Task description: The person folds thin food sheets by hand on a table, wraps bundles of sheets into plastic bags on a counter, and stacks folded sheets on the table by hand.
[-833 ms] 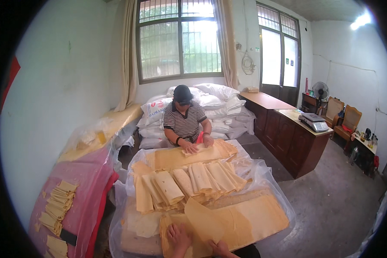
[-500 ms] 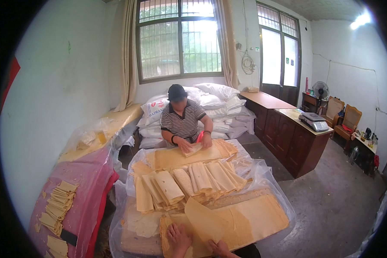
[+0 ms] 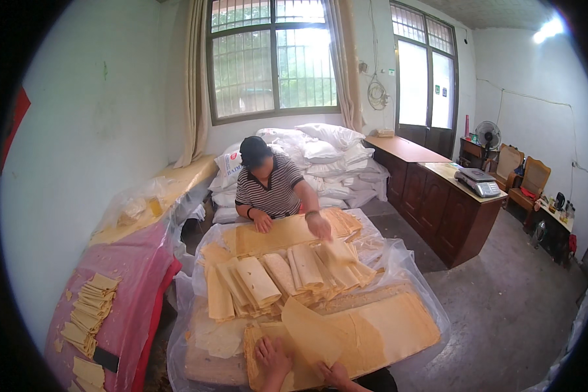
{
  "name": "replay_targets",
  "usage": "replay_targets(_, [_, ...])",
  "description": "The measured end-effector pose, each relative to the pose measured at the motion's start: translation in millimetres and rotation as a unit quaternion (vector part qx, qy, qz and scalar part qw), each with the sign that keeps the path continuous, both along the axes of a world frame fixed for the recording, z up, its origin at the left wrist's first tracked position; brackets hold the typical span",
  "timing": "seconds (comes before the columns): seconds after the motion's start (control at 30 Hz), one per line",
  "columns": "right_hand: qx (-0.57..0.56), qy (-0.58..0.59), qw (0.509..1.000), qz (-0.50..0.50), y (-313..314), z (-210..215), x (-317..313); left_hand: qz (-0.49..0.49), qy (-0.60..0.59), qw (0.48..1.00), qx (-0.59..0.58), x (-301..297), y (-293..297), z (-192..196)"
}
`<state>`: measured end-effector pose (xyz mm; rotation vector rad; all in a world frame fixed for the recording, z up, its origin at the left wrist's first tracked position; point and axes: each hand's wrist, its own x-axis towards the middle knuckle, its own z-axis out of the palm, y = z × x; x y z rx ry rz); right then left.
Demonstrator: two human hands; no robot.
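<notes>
In front of me lies a stack of thin, brittle-looking tan sheets [image 3: 389, 333], like dried bean-curd skin or flat pancake. My left hand [image 3: 274, 356] rests on the left end of this stack with its fingers spread. One sheet [image 3: 310, 330] is folded over at a slant, its upper corner pointing away from me. My right hand [image 3: 335, 374] grips the near edge of that sheet between thumb and fingers. Beyond the stack, several folded sheets [image 3: 258, 282] lie in an overlapping row.
Across the table, a co-worker in a striped shirt [image 3: 281, 189] reaches one hand [image 3: 318, 225] to the folded row, beside a second stack [image 3: 271, 238]. Clear plastic [image 3: 415, 268] covers the table. At left, folded pieces [image 3: 88, 313] and a dark phone-like slab [image 3: 106, 359] lie on pink cloth.
The co-worker has leaned forward and put a folded sheet onto the right part of the row. My hands and the slanted sheet have hardly moved.
</notes>
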<state>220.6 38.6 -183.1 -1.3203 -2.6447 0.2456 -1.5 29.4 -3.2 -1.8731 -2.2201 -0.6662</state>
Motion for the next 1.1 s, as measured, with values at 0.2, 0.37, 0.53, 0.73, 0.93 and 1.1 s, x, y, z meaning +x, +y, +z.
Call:
replay_targets(0.2, [-0.144, 0.163, 0.976, -0.007, -2, 37, 2, 0.003, 0.021, 1.0, -0.022, -1, 0, -2])
replay_targets(0.37, [-0.259, 0.097, 0.947, -0.165, -14, 97, -5, 0.003, -0.005, 1.0, -0.03, -2, -1, -2])
replay_targets(0.53, [-0.148, 0.022, 0.987, -0.065, -13, 78, -4, 0.003, -0.004, 1.0, -0.028, -2, 1, -2])
replay_targets(0.73, [-0.218, 0.269, 0.934, -0.093, -17, 58, 5, 0.01, -0.012, 0.999, -0.035, -1, 1, -1])
replay_targets(0.93, [-0.112, 0.081, 0.989, -0.044, -20, 70, 0, 0.008, -0.012, 1.0, -0.027, -1, 1, -1])
replay_targets(1.1, [0.02, 0.076, 0.997, -0.027, -9, 55, -2, 0.002, 0.007, 1.0, -0.007, -2, 2, -1])
